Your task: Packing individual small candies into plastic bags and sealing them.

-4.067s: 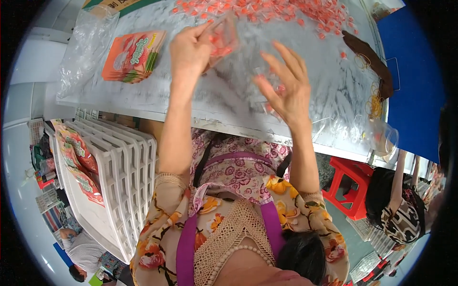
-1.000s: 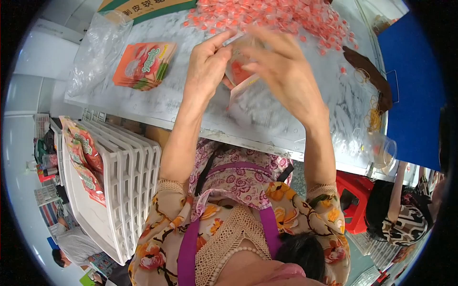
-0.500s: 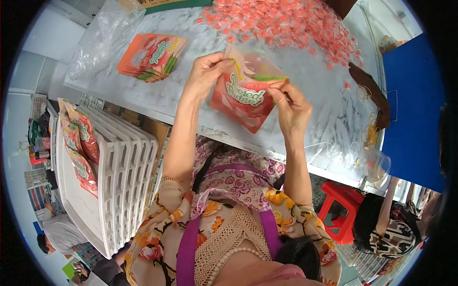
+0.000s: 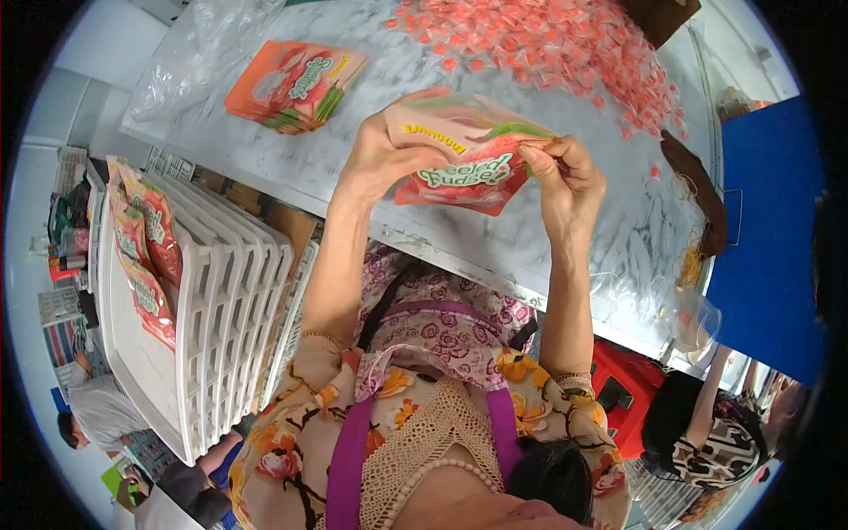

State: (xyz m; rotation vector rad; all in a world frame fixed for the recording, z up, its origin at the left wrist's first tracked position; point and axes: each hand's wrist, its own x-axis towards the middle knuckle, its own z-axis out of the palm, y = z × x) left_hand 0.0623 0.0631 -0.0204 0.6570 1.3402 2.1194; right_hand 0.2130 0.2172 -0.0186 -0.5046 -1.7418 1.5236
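Observation:
A red and pink candy pouch [image 4: 473,174] is held up over the near part of the table, between my two hands. My left hand [image 4: 375,159] grips its left side, thumb across the front and fingers behind. With thumb and fingers my right hand [image 4: 565,172] pinches the upper right corner. The pouch's top edge looks spread apart; what is inside cannot be made out. To the left lies a stack of similar flat pouches [image 4: 291,84]. Beyond my hands spreads a large heap of small wrapped red candies [image 4: 548,53].
Stacked white plastic trays [image 4: 208,309] stand at the left, with filled pouches [image 4: 146,256] in the top one. Clear plastic film [image 4: 190,66] lies at the table's far left. Along the right edge are a brown cloth-like strip [image 4: 693,181], a clear cup [image 4: 698,322] and a blue panel [image 4: 768,234].
The pouch has tilted and its top has spread wider. My left hand has slid round its left side, and my right hand has moved slightly right.

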